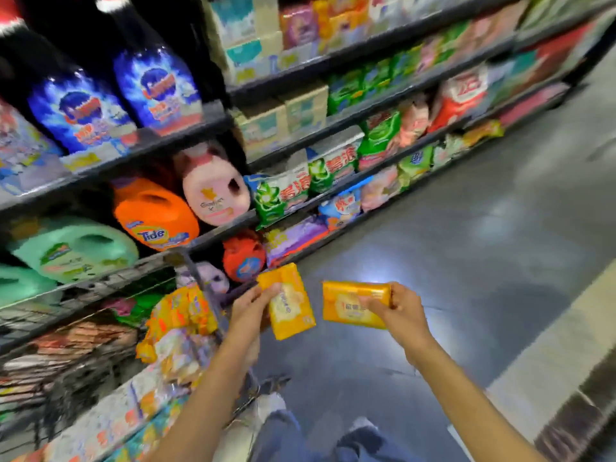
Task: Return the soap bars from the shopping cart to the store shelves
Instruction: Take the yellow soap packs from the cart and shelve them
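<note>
Fingers (266,291) of the left hand (248,310) are curled round the edge of one yellow soap bar (293,311). The right hand (405,311) pinches the end of a second soap bar (350,303) between thumb and fingers. The store shelves (206,116) run along the person's left and ahead, stacked with detergent jugs (156,215) and washing-powder bags (283,195); which slot takes soap cannot be told. The shopping cart (100,283) stands just beside those shelves, with more yellow packs (181,315) heaped inside. Both held bars hang over the aisle floor (466,245), near each other but apart. The left bar's long axis points away from the person; the right bar lies crosswise. The left hand is nearer the shelves, so it would probably reach them first.
</note>
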### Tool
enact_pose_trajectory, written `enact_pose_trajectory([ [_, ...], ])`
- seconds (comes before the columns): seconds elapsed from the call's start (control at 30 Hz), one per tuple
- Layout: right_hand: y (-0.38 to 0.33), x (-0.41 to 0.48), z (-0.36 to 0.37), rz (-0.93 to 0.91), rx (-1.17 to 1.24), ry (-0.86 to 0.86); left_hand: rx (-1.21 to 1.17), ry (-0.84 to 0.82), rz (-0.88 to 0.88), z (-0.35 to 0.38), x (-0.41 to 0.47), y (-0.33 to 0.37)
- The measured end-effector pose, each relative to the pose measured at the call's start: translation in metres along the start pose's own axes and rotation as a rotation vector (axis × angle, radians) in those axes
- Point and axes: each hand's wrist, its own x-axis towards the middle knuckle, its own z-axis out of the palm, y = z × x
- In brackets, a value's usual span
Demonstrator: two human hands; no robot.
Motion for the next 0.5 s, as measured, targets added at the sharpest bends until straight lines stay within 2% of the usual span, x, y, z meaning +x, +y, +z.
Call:
enact_pose_trajectory([
  [0.17,0.060,-0.023,-0.112,0.082,0.216,0.209,-0.013,-0.167,-0.127,0.116,-0.010,-0.036],
  [0.27,0.086,-0.025,-0.154,0.131,0.351,0.317,0.024,-0.201,-0.201,0.161,-0.011,-0.055],
  [0.37,0.094,-0.009,-0.181,0.150,0.438,0.338,0.026,-0.188,-0.243,0.193,-0.006,-0.061],
  [0.5,0.088,0.041,-0.204,0.150,0.441,0.309,0.019,-0.157,-0.263,0.229,0.022,-0.058],
])
